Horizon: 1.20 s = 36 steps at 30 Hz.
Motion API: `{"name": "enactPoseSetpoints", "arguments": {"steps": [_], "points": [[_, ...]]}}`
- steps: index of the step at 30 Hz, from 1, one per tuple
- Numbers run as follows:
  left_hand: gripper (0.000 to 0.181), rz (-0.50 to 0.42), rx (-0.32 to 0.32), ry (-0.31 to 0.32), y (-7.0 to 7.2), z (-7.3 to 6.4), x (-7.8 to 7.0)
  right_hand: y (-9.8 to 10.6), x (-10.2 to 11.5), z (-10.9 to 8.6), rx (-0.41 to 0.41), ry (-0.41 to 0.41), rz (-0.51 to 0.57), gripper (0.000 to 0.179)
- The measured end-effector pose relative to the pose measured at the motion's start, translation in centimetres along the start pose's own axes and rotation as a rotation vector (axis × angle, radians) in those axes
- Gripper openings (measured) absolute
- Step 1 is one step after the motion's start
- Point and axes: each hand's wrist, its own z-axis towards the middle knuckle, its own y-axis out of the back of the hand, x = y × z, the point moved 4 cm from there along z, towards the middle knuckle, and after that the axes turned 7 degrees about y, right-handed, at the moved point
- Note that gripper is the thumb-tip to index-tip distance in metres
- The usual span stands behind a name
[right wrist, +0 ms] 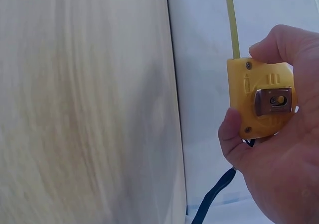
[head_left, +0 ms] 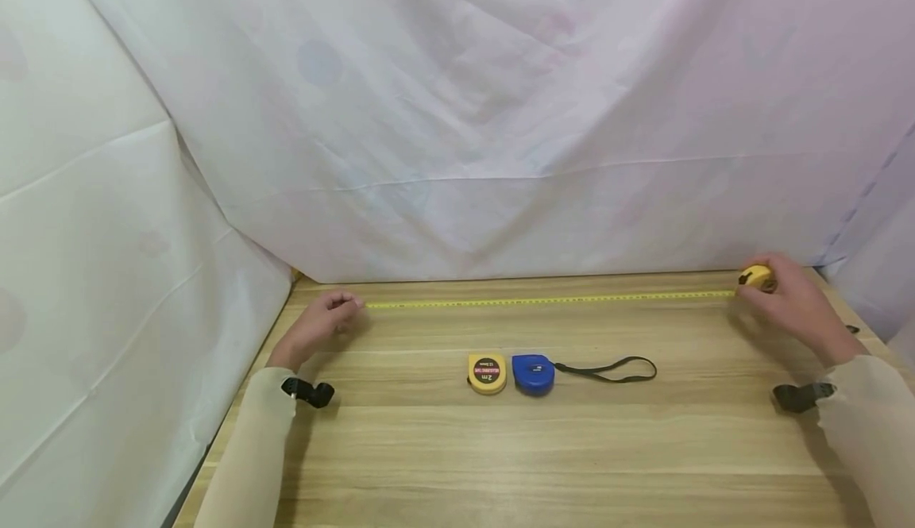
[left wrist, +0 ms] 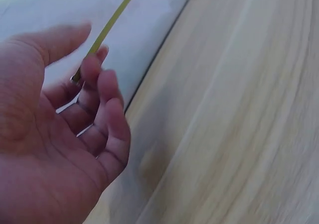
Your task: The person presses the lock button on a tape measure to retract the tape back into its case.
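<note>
My right hand (head_left: 789, 298) grips a yellow tape measure (head_left: 756, 277) at the right rear of the table. In the right wrist view, thumb and fingers wrap its case (right wrist: 261, 97), which has a metal belt clip and a dark strap (right wrist: 214, 194). Its yellow blade (head_left: 550, 300) stretches leftward, nearly straight, to my left hand (head_left: 325, 321). There, in the left wrist view, curled fingers hold the end of the blade (left wrist: 112, 25); the small metal hook (left wrist: 75, 78) shows among them. The thumb stands apart from the blade.
A yellow 2m tape measure (head_left: 488, 374) lies mid-table, beside a blue tape measure (head_left: 533, 375) with a black wrist strap (head_left: 615, 371). White cloth (head_left: 457, 155) hangs behind the wooden table (head_left: 457, 456) and along its left side.
</note>
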Motion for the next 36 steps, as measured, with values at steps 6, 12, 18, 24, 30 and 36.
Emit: {"name": "enactPoseSetpoints", "arguments": {"steps": [6, 12, 18, 24, 30, 36], "points": [[0.039, -0.119, -0.059, -0.004, -0.5, -0.2, -0.6, 0.2, 1.0, 0.1, -0.057, -0.024, -0.009, 0.033], [0.026, -0.297, -0.113, 0.000, -0.9, -0.3, -0.7, 0.2, 1.5, -0.1, -0.119, -0.036, -0.012, 0.035], [0.014, -0.509, -0.105, -0.015, -1.0, -0.8, -0.9, 0.2, 1.4, -0.4, -0.154, -0.081, -0.020, 0.036], [0.010, -0.623, -0.132, -0.035, -1.2, -0.7, -1.1, 0.1, 1.8, -0.6, -0.211, -0.062, -0.036, 0.034], [0.012, -0.618, -0.118, -0.080, -1.2, -0.7, -1.1, 0.1, 2.2, -0.5, -0.226, -0.042, -0.052, 0.029], [0.019, -0.577, -0.109, -0.111, -1.1, -0.9, -1.1, 0.2, 2.5, -0.6, -0.213, -0.023, -0.056, 0.027]]}}
